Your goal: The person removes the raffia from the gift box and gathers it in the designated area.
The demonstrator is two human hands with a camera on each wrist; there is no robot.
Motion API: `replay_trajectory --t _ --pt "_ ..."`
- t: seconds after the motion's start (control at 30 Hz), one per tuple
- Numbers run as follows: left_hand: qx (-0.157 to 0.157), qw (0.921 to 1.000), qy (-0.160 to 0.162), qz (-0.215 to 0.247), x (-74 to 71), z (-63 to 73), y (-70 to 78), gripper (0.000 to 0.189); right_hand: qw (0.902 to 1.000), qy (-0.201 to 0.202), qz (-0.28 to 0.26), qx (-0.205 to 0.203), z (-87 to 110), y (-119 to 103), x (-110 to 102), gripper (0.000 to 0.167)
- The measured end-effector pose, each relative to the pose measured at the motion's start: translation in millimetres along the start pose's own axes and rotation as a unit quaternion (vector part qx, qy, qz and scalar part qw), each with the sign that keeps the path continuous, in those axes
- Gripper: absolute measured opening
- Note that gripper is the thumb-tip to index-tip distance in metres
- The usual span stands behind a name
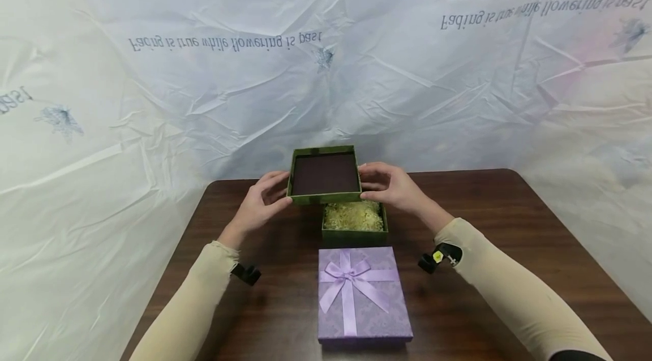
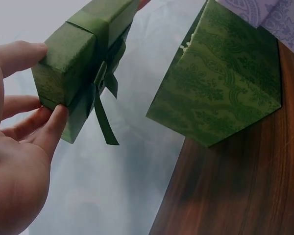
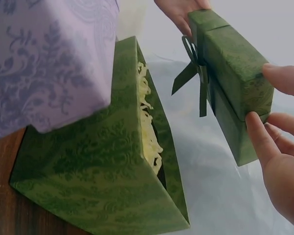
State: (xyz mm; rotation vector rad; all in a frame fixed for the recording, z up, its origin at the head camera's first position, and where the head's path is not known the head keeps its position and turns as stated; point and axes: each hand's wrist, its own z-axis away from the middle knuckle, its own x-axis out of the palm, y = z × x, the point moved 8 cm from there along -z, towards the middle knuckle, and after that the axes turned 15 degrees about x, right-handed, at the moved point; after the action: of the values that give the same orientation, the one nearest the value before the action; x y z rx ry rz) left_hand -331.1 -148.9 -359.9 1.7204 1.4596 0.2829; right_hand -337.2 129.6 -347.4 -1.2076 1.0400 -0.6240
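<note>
Two opposite sides of the green gift-box lid (image 1: 326,175) are gripped: your left hand (image 1: 258,202) pinches one, your right hand (image 1: 396,187) the other. You hold it raised over the bench (image 1: 479,236), dark inside facing you, green ribbon bow (image 2: 106,123) on its outer face. Below stands the green box base (image 1: 355,238), showing yellowish shredded filler (image 1: 354,217); nearer you is the purple gift box (image 1: 378,320).

A cream left sleeve (image 1: 188,299) had a black clip-like mount (image 1: 247,274) at the wrist; the matching right sleeve (image 1: 514,287) bore a black wrist mount (image 1: 425,263) with a yellow marking (image 1: 438,257).
</note>
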Motion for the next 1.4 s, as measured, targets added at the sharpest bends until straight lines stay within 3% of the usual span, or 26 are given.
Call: replay_trajectory --t 0.2,0.43,0.73,1.23,1.4 --pt "0.007 0.9999 0.014 -0.001 -10.8 7.3 -3.4 0.053 0.9996 0.014 0.023 0.005 -6.9 -2 6 0.056" --pt "0.007 0.9987 0.042 -0.027 -24.0 15.4 -1.9 0.047 1.0000 -0.003 -0.002 0.005 -17.3 -11 18 0.055" --pt "-0.003 0.9980 0.049 -0.039 -35.9 24.6 -4.2 0.048 0.9991 -0.022 -0.026 0.025 -28.7 -17 36 0.056" --pt "-0.011 0.9963 0.064 -0.057 -49.7 45.2 -10.0 0.047 0.9957 -0.001 0.057 0.072 -37.8 -16 58 0.057" --pt "-0.007 0.9947 0.073 -0.071 -58.5 54.2 -7.7 0.045 0.9953 -0.007 0.053 0.081 -41.7 -19 68 0.057"
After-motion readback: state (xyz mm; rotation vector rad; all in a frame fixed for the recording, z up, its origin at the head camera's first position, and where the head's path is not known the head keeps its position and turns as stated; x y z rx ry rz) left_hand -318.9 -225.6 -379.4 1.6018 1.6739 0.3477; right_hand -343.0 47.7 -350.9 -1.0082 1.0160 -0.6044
